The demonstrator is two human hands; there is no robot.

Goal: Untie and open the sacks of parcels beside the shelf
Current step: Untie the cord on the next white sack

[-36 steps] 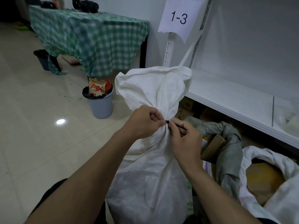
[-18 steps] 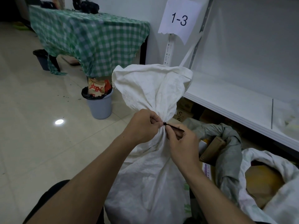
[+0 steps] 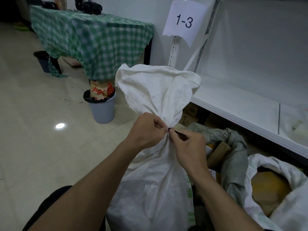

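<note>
1. Here, the tall white woven sack is stood just beside the white metal shelf.
2. Its thin black tie, at the gathered neck, is pinched by the left hand and the right hand.

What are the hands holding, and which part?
The left hand pinches the neck of the white sack at the black tie; the right hand pinches that tie's loose end.

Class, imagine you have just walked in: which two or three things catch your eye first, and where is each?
First, the white sack in the centre, its neck bunched, where the left hand and right hand pinch a dark tie. Behind it, upper right, a paper sign reading 1-3 hangs on the white shelf. At upper left hangs a green checked tablecloth.
</note>
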